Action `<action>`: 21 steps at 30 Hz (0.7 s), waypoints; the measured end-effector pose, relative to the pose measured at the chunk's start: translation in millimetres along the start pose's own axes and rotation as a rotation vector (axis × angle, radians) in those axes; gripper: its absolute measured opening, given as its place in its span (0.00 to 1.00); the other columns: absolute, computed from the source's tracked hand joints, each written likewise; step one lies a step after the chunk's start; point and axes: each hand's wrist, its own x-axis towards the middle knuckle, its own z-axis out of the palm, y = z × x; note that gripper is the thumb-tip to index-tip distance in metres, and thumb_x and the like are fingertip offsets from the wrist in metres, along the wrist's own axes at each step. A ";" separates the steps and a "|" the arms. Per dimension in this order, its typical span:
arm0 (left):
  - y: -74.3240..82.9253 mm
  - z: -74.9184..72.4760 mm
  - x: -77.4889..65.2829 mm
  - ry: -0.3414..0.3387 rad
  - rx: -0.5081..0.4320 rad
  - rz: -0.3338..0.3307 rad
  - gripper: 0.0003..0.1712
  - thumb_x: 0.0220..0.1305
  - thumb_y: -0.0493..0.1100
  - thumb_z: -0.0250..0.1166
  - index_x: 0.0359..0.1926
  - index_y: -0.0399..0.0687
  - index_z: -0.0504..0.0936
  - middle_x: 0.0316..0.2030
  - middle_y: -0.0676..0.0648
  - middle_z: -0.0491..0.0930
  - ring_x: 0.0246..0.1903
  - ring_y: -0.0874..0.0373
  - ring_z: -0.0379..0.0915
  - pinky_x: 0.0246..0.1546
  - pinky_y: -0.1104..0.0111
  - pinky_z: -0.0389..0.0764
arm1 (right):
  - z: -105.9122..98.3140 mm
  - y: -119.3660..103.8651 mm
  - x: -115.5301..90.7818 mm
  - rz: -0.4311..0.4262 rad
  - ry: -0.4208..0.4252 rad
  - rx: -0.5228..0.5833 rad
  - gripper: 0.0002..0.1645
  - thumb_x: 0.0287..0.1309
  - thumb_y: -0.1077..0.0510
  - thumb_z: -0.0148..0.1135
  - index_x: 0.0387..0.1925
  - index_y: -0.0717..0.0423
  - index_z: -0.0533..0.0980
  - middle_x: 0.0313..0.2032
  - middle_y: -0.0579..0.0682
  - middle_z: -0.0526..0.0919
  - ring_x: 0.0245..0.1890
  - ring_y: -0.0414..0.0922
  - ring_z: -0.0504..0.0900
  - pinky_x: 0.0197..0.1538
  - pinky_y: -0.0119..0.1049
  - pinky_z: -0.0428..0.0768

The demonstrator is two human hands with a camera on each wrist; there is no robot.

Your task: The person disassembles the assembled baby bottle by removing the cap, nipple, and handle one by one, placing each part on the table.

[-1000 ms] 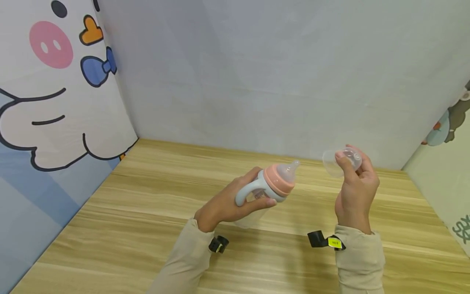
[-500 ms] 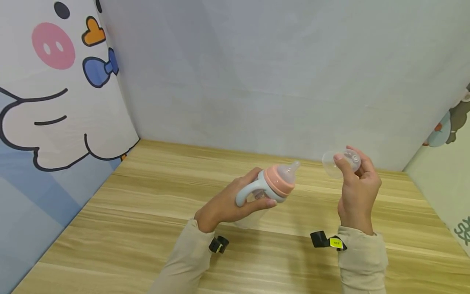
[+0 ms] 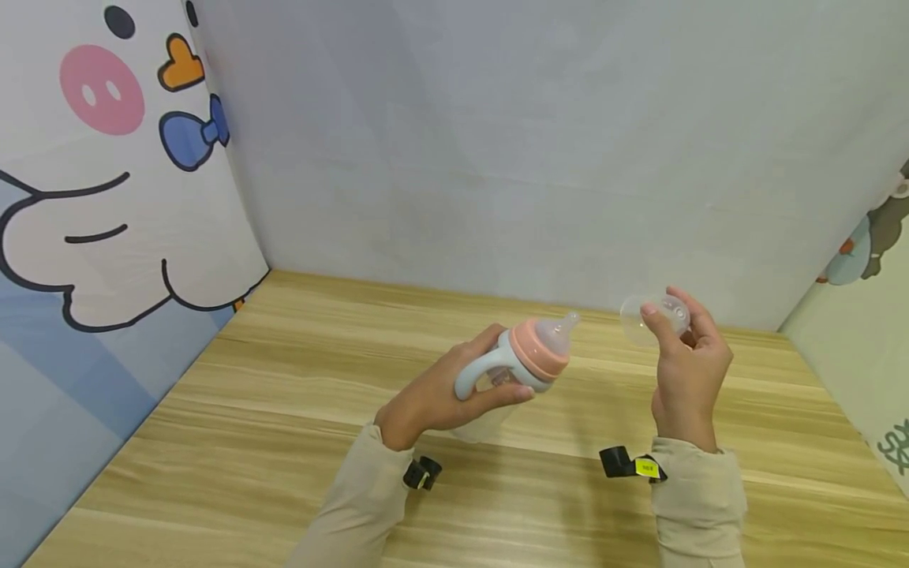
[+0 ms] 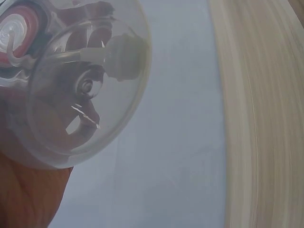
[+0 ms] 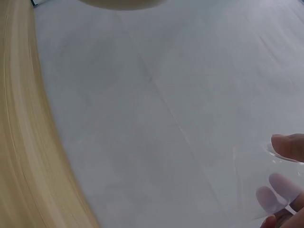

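Fingers of the left hand (image 3: 439, 393): curled round one feeding bottle (image 3: 527, 361), gripping it, thumb laid along the near side. Fingers of the right hand (image 3: 689, 379): pinching one clear plastic cover (image 3: 634, 325), thumb on the near face, other fingertips behind it, seen through the plastic in the right wrist view.

Feeding bottle: held over the table, tilted, upper end towards the right hand. Parts: translucent teat (image 3: 557, 334), pointing up and right; peach collar (image 3: 537, 347), fitted below the teat; pale blue handle (image 3: 474, 374), curving back over the left hand; clear body, its round base (image 4: 109, 114) facing the left wrist camera. Inside the body, one pale cylindrical piece (image 4: 126, 57) on a thin tube.

Clear plastic cover: off the bottle, well apart from the teat, to its right.

Surroundings: wood-grain table (image 3: 284, 426); plain grey-white backdrop (image 3: 497, 173) behind it; printed panel (image 3: 135, 276) at left with pink snout and blue bow; pale green panel (image 3: 859, 347) at right. Beige sleeves (image 3: 696, 505), both forearms; black wrist mount (image 3: 616, 462) with yellow label beside the right cuff, another black mount (image 3: 419, 473) beside the left
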 end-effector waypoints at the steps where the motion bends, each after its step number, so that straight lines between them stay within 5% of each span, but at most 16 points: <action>1: 0.1 -0.1 0.0 -0.001 0.000 0.003 0.25 0.68 0.41 0.67 0.62 0.50 0.69 0.44 0.49 0.81 0.39 0.61 0.76 0.43 0.69 0.81 | -0.3 0.7 0.6 0.008 0.002 0.001 0.25 0.56 0.62 0.74 0.57 0.52 0.81 0.49 0.43 0.77 0.46 0.39 0.72 0.45 0.20 0.78; 21: -0.7 -0.4 0.1 0.002 0.014 -0.019 0.25 0.67 0.43 0.68 0.62 0.50 0.69 0.44 0.50 0.82 0.39 0.61 0.76 0.43 0.68 0.81 | -5.8 4.4 6.7 0.053 0.001 0.016 0.26 0.56 0.61 0.74 0.58 0.50 0.81 0.52 0.40 0.77 0.49 0.37 0.75 0.48 0.20 0.77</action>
